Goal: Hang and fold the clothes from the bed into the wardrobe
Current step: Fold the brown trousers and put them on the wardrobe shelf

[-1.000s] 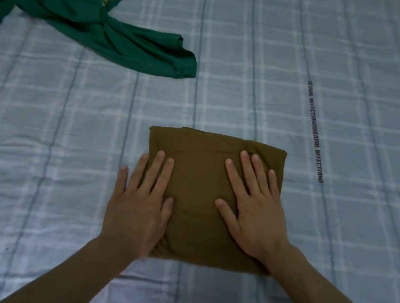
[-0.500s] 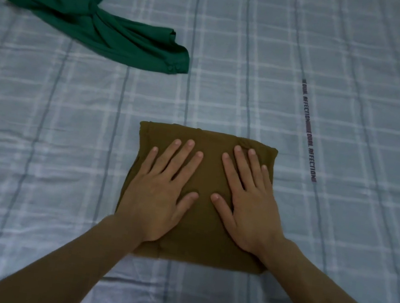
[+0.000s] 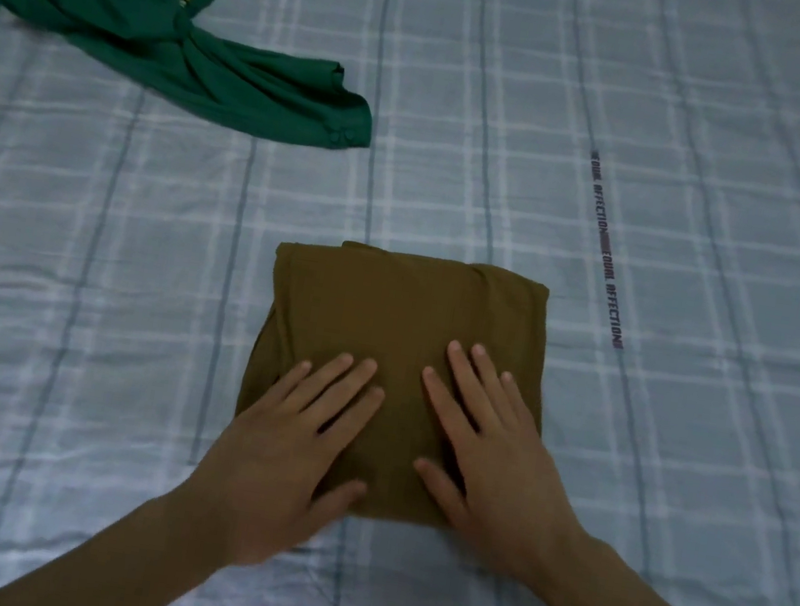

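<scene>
Folded brown garment [image 3: 406, 314] lies mid-bed on the checked sheet [image 3: 677, 448]. Both hands rest flat on its near half, left hand [image 3: 292, 453] at 7 o'clock, right hand [image 3: 493, 462] at 5. Fingers are straight & spread, gripping nothing. Green garment [image 3: 168, 34] sprawls unfolded at 10 o'clock, well apart. Lettering strip [image 3: 608, 251] on sheet at 2 o'clock. Green piece is cut off top & left; left hand is blurred.
</scene>
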Tool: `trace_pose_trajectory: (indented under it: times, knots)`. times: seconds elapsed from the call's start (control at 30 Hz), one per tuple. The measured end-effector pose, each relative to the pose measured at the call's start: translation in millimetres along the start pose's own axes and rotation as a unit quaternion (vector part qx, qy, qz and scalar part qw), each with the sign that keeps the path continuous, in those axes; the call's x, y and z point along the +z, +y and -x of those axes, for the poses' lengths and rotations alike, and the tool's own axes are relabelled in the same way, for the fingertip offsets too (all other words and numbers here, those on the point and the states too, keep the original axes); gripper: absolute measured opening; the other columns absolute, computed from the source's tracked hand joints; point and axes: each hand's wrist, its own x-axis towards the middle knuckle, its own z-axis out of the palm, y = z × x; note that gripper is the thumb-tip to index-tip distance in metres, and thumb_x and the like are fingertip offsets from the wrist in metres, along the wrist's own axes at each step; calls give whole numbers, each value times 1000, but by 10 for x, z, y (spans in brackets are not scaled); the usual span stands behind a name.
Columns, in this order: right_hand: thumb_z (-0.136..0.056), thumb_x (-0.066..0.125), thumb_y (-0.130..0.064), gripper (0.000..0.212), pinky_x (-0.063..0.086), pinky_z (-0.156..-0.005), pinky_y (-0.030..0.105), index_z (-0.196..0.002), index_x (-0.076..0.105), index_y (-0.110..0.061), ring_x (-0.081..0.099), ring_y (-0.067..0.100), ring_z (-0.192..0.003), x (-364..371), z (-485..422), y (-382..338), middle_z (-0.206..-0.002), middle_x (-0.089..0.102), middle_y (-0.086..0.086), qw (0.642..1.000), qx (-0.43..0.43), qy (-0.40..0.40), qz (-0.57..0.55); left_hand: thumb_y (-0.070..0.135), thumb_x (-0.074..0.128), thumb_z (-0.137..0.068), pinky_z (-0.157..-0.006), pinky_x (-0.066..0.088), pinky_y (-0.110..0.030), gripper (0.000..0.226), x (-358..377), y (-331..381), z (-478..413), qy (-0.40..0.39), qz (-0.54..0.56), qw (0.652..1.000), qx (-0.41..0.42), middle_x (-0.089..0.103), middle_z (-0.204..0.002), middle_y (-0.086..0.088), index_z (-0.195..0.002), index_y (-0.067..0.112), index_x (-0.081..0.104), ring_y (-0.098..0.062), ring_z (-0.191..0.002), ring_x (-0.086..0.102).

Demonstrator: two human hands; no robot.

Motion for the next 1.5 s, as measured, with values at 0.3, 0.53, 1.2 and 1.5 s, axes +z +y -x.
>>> trace_pose_trajectory:
  times: [0.3, 0.53, 1.2, 1.5]
  knots:
    - [-79, 57, -50, 86, 27, -117, 54, -153, 31, -16, 18, 33, -149, 3, 208, -98, -161, 21, 14, 998, -14, -41, 49, 35, 55, -80, -105, 41, -45, 35, -1, -169, 321, 65, -77, 992, 77, 69, -122, -8, -103, 17, 76, -30, -113, 66]
    - [-59, 87, -22, 92, 42, -107, 51, -142, 50, -12, 44, 34, -137, -71, 192, -132, -148, 47, 15, 998, -12, 7, 58, 18, 55, -82, -94, 43, -34, 22, -112, -211, 272, 125, -58, 987, 85, 73, -106, -3, -93, 15, 75, -24, -100, 69]
    - [-52, 72, 19, 47, 61, -58, 40, -94, 76, -3, 74, 32, -83, -172, 53, -30, -98, 75, 14, 981, -9, 194, 0, 4, 45, -74, -55, 53, -32, 32, -277, -110, 32, 191, -30, 981, 17, 74, -96, -13, -85, 3, 75, -29, -73, 69]
    - [-45, 74, 15, 56, 56, -56, 36, -97, 74, -9, 67, 31, -67, -1069, 296, -418, -94, 74, 6, 983, -7, 185, -15, -11, 75, -36, -69, 53, -40, 57, -1143, 112, 537, 219, 16, 975, -27, 70, -114, -16, -92, 0, 73, -35, -92, 69]
